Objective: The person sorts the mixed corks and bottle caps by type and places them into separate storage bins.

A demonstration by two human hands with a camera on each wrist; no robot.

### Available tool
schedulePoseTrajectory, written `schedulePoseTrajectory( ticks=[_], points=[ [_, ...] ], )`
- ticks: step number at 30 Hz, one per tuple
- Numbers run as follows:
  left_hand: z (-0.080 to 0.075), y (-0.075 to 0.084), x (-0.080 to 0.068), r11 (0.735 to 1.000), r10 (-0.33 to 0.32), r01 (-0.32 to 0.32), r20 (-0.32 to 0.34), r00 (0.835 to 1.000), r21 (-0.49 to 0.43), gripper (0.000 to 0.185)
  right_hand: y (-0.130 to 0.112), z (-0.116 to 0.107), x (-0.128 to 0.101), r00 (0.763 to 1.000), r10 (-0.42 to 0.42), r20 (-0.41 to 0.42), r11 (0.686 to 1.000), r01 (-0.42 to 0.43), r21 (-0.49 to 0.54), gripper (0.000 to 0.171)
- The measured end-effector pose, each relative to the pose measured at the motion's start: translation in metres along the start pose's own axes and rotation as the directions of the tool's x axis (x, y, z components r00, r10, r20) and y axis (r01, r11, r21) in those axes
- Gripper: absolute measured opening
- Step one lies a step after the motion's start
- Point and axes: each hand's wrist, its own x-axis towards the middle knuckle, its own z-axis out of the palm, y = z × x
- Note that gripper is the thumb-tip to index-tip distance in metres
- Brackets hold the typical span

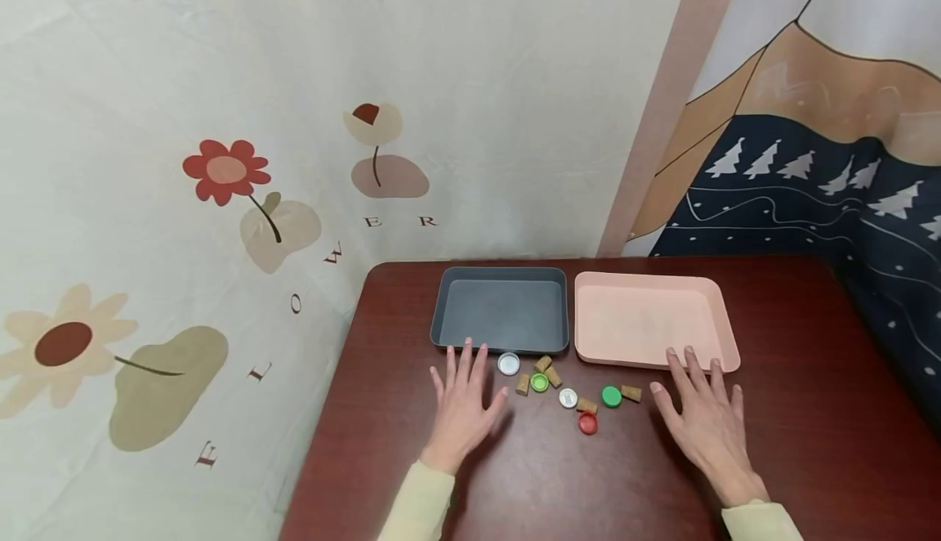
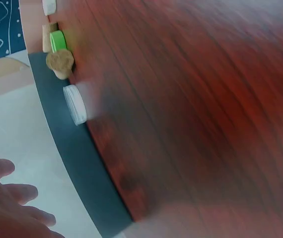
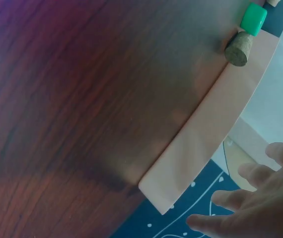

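Observation:
My left hand [image 1: 461,398] lies flat on the dark red table [image 1: 809,410], fingers spread, just in front of the empty grey tray [image 1: 503,309]. My right hand [image 1: 704,410] lies flat too, its fingertips at the front edge of the empty pink tray [image 1: 650,318]. Between the hands sit several corks and bottle caps: a white cap [image 1: 509,364] [image 2: 75,104], a light green cap [image 1: 540,382] [image 2: 58,40], a cork [image 1: 543,364] [image 2: 59,63], a green cap [image 1: 611,396] [image 3: 253,19], a cork [image 1: 631,393] [image 3: 238,49] and a red cap [image 1: 587,423]. Neither hand holds anything.
A flower-print cloth [image 1: 220,173] hangs behind and to the left of the table. A dark blue cloth with trees [image 1: 831,190] hangs at the right. The table's left edge runs close to my left forearm [image 1: 419,508].

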Motion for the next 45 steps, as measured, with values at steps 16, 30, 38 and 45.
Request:
schedulePoseTrajectory(
  ticks=[16, 30, 38, 45],
  points=[
    [0.020, 0.056, 0.024, 0.994, 0.106, -0.106, 0.109, 0.988, 0.000, 0.077, -0.008, 0.011, -0.006, 1.000, -0.007, 0.025, 1.000, 0.007, 0.011, 0.069],
    [0.048, 0.096, 0.038, 0.951, 0.233, -0.267, 0.200, 0.952, 0.159, 0.074, -0.018, 0.018, -0.013, 1.000, -0.014, 0.025, 0.999, 0.015, -0.028, 0.066],
    [0.058, 0.093, 0.048, 0.920, 0.250, -0.305, 0.231, 0.940, 0.247, 0.075, -0.021, 0.024, -0.015, 0.999, -0.041, 0.008, 0.998, 0.042, -0.042, 0.057],
    [0.061, 0.091, 0.049, 0.909, 0.265, -0.329, 0.253, 0.930, 0.256, 0.076, -0.019, 0.028, -0.013, 0.994, -0.090, -0.060, 0.995, 0.087, -0.058, 0.048]
  ],
)
